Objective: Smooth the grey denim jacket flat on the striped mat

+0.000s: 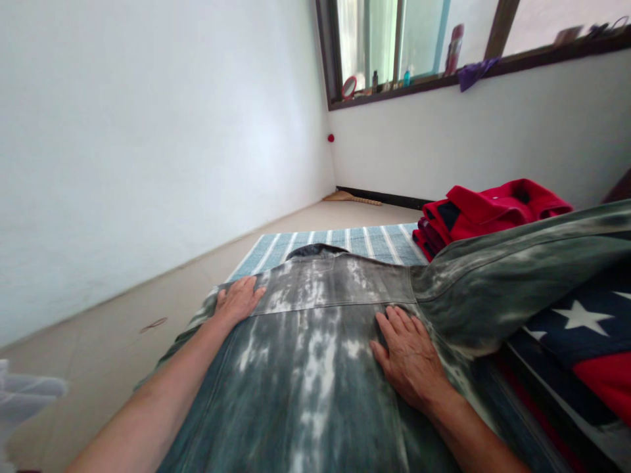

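A washed-out grey-green denim shirt [315,368] lies spread back side up in front of me on a blue and white striped mat [355,242]. My left hand [239,299] rests flat on the shirt's left shoulder, fingers stretched out. My right hand [407,355] presses flat on the shirt near the right shoulder seam, fingers together and extended. The shirt's right sleeve [517,282] stretches away to the right. Neither hand holds anything.
A pile of folded red garments [488,210] sits at the mat's far right. A cloth with white stars on navy and a red band [591,348] lies at my right. A white wall runs along the left; a window sill [444,79] with small bottles is ahead.
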A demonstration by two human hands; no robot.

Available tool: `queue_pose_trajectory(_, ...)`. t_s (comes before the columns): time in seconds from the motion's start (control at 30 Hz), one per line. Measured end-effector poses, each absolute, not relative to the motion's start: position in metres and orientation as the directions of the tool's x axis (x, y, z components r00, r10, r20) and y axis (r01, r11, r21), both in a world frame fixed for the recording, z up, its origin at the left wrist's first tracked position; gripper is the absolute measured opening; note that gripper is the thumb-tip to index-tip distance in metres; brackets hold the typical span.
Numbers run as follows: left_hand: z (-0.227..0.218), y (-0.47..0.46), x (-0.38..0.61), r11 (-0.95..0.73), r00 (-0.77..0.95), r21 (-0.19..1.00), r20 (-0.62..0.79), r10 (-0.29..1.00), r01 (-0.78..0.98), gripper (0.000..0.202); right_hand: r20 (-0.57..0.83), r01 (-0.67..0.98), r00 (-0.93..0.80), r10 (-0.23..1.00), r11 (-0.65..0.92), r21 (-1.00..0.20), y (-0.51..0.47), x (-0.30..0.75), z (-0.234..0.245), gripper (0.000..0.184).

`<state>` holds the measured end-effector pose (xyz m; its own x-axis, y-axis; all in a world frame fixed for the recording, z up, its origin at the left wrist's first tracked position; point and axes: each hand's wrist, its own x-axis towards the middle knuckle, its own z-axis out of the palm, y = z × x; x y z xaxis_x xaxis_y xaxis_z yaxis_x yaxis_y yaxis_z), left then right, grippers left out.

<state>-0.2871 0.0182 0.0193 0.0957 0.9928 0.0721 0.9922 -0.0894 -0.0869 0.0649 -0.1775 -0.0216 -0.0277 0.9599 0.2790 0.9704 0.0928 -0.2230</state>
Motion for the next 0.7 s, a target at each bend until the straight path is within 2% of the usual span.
queue_pose_trajectory(0.2, 0.022, 0.018, -0.288, -0.059, 0.06, -0.101, 0.005, 0.998, 0.993, 0.039, 0.286, 0.969, -0.023, 0.958, 0.091, -0.228, -0.176, 0.065, -0.023, 0.047)
queue_pose_trajectory(0.4, 0.017, 0.017, -0.277, -0.155, 0.162, -0.082, 0.102, 0.981, 0.985, 0.043, 0.304, 0.971, -0.027, 0.952, 0.097, -0.218, -0.177, 0.065, -0.025, 0.046)
queue_pose_trajectory(0.57, 0.008, 0.029, -0.271, -0.046, 0.046, -0.052, -0.015, 0.999, 0.998, 0.055, 0.3, 0.972, -0.024, 0.954, 0.093, -0.216, -0.177, 0.065, -0.025, 0.047)
queue_pose_trajectory(0.7, 0.009, 0.034, -0.274, -0.057, 0.054, -0.062, -0.046, 0.997, 0.996, 0.057, 0.294, 0.972, -0.025, 0.955, 0.092, -0.216, -0.177, 0.065, -0.024, 0.047)
